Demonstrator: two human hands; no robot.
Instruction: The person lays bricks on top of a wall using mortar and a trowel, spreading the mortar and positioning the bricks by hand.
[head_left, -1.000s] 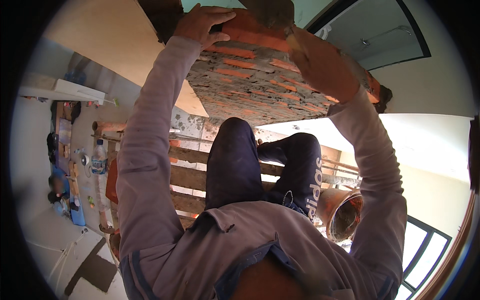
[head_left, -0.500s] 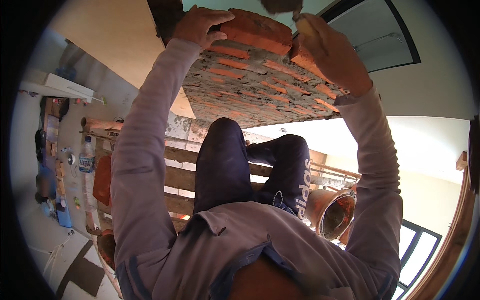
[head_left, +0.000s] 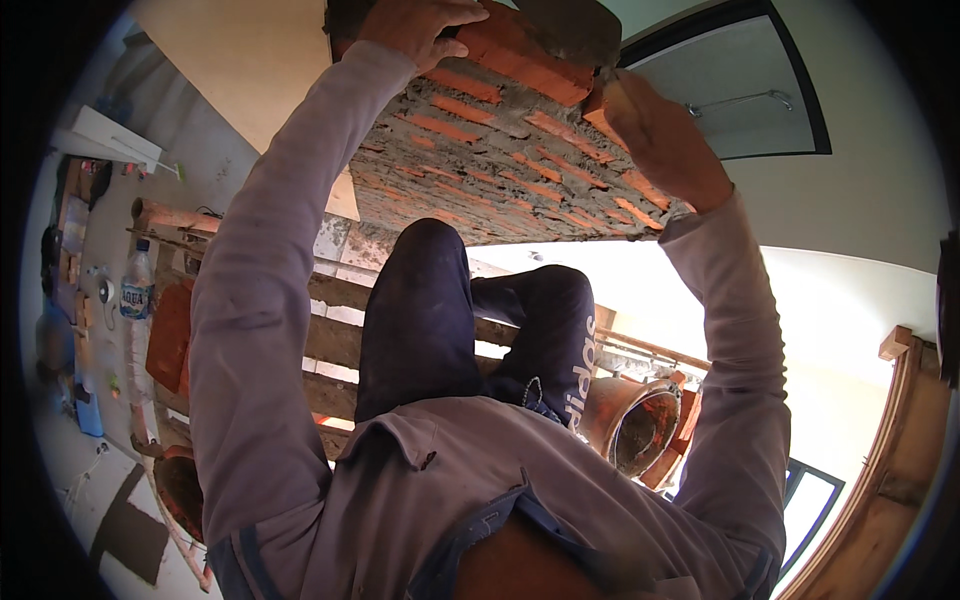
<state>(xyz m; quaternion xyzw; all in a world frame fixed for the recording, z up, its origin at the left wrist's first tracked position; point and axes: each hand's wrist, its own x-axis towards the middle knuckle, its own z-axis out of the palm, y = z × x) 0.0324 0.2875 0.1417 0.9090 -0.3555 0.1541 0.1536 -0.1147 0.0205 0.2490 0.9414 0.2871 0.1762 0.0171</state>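
Note:
At the top of the brick wall (head_left: 480,170), which is streaked with grey mortar, my left hand (head_left: 415,30) grips a red brick (head_left: 515,58) at its left end, fingers curled over it. My right hand (head_left: 665,140) is closed on the handle of a trowel (head_left: 575,22), whose dark blade lies over the top of that brick at its right part. A further brick (head_left: 598,115) sits just below and beside my right fingers. My legs (head_left: 415,310) are bent beneath the wall, over slatted planks.
A mortar-crusted bucket (head_left: 635,430) stands right of my legs on the plank platform (head_left: 330,330). A water bottle (head_left: 137,300), loose bricks (head_left: 170,335) and a second bucket (head_left: 180,490) are at the left. A dark-framed opening (head_left: 740,55) is behind the wall at upper right.
My left hand has shifted slightly up in the view. My right hand with the trowel moved up and right, then down; the blade now lies lower over the brick top.

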